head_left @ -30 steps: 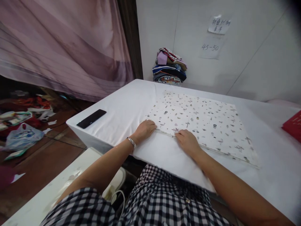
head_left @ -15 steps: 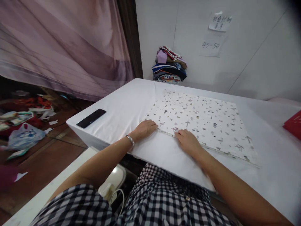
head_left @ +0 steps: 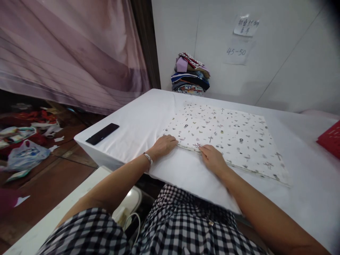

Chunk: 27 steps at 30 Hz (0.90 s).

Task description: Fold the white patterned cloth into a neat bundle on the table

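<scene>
A white cloth with small grey and pink prints point(head_left: 228, 136) lies flat and folded on the white-covered table point(head_left: 138, 122). My left hand point(head_left: 164, 146) rests at the cloth's near left corner, fingers curled over its edge. My right hand point(head_left: 212, 158) pinches the same near edge a little to the right. Whether the edge is lifted off the table cannot be told. A bracelet sits on my left wrist.
A black phone point(head_left: 102, 133) lies near the table's left corner. A stack of folded clothes point(head_left: 190, 74) stands at the back against the wall. A red item point(head_left: 329, 139) sits at the right edge. Bags and litter point(head_left: 25, 154) lie on the floor left.
Both hands stay at the cloth's near edge. The fingers of each have closed slightly on that edge; the cloth lies as before.
</scene>
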### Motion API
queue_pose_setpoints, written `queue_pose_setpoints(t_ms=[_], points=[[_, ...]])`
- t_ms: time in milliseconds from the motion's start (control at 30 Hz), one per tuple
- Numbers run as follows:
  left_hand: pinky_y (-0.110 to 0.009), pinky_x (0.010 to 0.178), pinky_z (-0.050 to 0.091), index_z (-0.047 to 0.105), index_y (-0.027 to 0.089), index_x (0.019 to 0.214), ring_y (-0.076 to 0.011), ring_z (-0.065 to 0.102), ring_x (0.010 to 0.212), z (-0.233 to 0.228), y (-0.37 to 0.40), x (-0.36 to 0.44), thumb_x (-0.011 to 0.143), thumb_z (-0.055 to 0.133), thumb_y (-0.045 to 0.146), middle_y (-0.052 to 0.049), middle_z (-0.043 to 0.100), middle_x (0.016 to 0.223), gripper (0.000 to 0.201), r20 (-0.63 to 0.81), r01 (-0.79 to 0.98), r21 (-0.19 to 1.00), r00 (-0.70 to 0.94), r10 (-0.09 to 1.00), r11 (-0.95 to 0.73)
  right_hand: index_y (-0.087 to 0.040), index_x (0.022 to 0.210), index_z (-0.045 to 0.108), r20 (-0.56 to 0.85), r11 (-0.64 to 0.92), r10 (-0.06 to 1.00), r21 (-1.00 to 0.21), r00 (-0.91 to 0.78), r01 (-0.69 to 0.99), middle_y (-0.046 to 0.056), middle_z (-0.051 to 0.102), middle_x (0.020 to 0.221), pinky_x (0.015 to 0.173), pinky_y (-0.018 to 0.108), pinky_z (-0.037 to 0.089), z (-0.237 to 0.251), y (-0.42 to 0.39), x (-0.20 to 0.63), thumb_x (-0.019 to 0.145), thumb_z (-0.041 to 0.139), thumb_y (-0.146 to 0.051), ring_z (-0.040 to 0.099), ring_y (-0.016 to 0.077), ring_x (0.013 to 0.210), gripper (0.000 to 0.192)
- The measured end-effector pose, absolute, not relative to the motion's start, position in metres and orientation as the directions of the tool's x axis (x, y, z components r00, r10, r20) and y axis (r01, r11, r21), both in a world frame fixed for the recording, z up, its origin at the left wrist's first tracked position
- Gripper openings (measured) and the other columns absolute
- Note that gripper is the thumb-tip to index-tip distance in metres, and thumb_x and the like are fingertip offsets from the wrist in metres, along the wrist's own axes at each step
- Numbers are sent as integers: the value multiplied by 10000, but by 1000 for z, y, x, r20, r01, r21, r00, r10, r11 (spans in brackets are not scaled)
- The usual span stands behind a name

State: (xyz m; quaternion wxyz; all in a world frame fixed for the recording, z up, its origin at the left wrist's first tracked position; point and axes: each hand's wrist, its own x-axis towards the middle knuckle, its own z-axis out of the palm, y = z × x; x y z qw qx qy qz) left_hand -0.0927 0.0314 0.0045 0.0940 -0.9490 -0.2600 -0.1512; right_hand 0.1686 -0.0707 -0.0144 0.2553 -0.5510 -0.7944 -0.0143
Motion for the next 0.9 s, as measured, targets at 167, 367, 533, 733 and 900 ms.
queue_pose_setpoints(t_ms=[167,367,533,733,900], points=[[-302,729,417,592,186,986,-163,562,840,1,35,-88,933,356,215,-47,640,893,243,361,556,-127,797,484,-821,-179,1130,598,466,424,839,-238,-280,874,90,633,1000,763,334,477,-17,-71,169,885,408,-153,555,210,902,311],[-305,701,426,584,170,968,-172,581,792,-1,35,-83,904,379,164,-50,649,841,214,353,619,-131,759,547,-774,-154,1160,563,449,437,829,-148,-333,887,94,627,983,749,333,458,-16,-71,168,861,400,-89,539,216,891,346],[-327,855,417,602,190,995,-179,548,1036,1,30,-82,902,367,122,-50,600,1186,262,328,544,-108,810,487,-832,-175,941,640,439,465,815,-107,-377,879,83,627,959,736,305,437,-14,-71,167,841,419,-54,528,198,858,271],[-356,948,368,618,226,1060,-195,491,1145,4,24,-74,945,345,272,-37,525,1308,300,235,497,-35,847,476,-867,-175,919,657,460,460,806,-90,-373,884,86,617,952,725,305,426,-15,-70,166,838,438,-66,508,195,842,258],[-342,907,375,622,215,1029,-185,519,1080,1,25,-56,960,312,292,-31,553,1265,327,251,464,-20,859,445,-885,-169,956,663,473,452,803,-86,-363,888,87,614,952,736,313,431,-15,-70,165,823,439,-48,503,200,842,288]])
